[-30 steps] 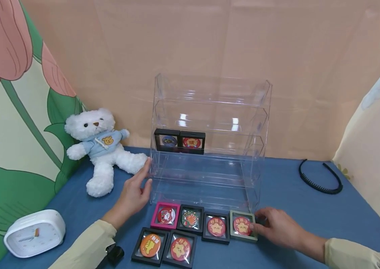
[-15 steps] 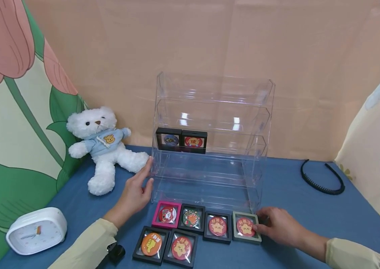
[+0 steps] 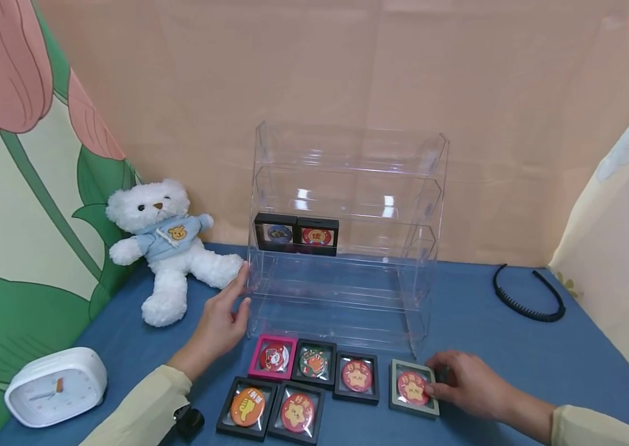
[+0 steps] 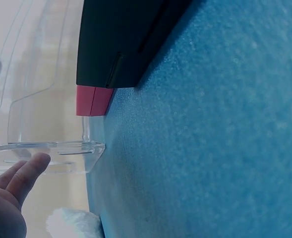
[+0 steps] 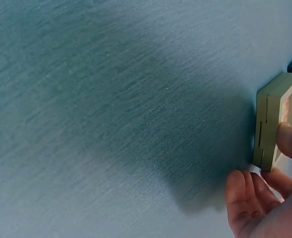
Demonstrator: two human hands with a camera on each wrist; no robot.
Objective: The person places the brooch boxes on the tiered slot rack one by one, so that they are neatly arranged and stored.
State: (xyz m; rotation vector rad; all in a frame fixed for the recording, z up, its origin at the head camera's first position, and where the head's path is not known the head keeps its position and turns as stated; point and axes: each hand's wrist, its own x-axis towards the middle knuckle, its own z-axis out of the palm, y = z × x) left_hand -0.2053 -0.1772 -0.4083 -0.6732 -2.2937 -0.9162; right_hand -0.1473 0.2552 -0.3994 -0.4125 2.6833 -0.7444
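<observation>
My right hand (image 3: 473,384) pinches the right edge of a pale green square badge case (image 3: 413,389); a round red badge shows in it. In the right wrist view the thumb lies on the case (image 5: 272,116), with fingers at its near edge. My left hand (image 3: 220,325) rests with extended fingers against the left side of a clear tiered display rack (image 3: 342,291). In the left wrist view those fingers (image 4: 29,173) touch the clear plastic. Two black cases (image 3: 318,236) stand side by side on a middle tier, at its left.
In front of the rack lie a pink case (image 3: 272,357) and several black cases (image 3: 356,376). A white teddy bear (image 3: 172,251) sits left of the rack. A white clock (image 3: 57,387) is at front left, a black headband (image 3: 529,303) at back right.
The pale green case has slid right and toward me with my right hand, and a gap now parts it from the black case beside it. My left hand stays at the rack.
</observation>
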